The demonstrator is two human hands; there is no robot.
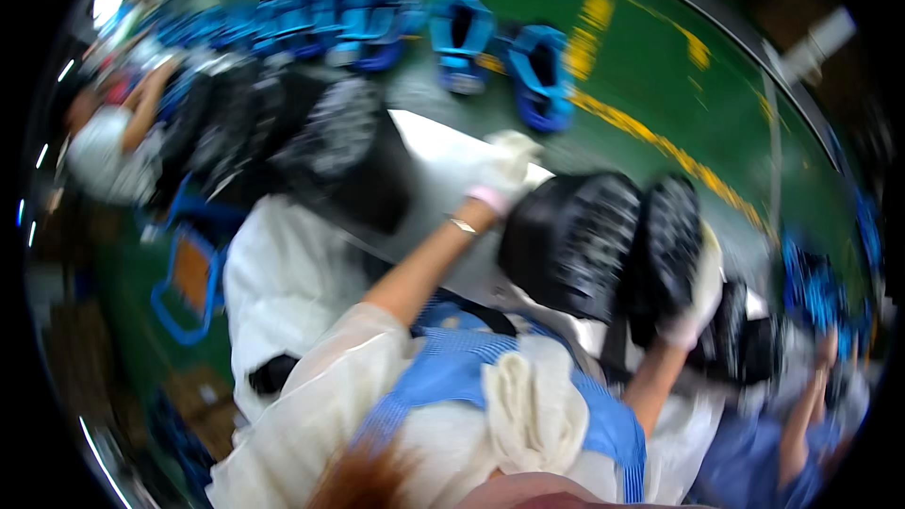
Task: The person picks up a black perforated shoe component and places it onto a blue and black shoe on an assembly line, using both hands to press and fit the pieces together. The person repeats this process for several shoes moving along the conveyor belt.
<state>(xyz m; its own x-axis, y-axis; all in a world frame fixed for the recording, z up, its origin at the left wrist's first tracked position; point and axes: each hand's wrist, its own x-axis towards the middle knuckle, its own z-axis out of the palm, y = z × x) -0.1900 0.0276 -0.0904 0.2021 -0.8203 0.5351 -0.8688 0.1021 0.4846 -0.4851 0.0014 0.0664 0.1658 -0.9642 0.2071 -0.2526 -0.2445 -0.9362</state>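
The picture is heavily blurred. My left hand (504, 179), in a white glove, reaches out over a white work surface (429, 155), just above a black ribbed dome-shaped part (570, 240). Whether its fingers hold anything is hidden by the blur. My right hand (696, 306), also gloved in white, grips a second black ribbed part (671, 240) from below, held upright beside the first. More black ribbed parts (325, 137) are piled at the left end of the surface.
Several blue crates (462, 38) stand in a row on the green floor (660, 57), which has yellow lines. Another person (108, 155) works at the far left, and a person's arm (806, 410) shows at lower right. A blue frame (189, 278) stands left.
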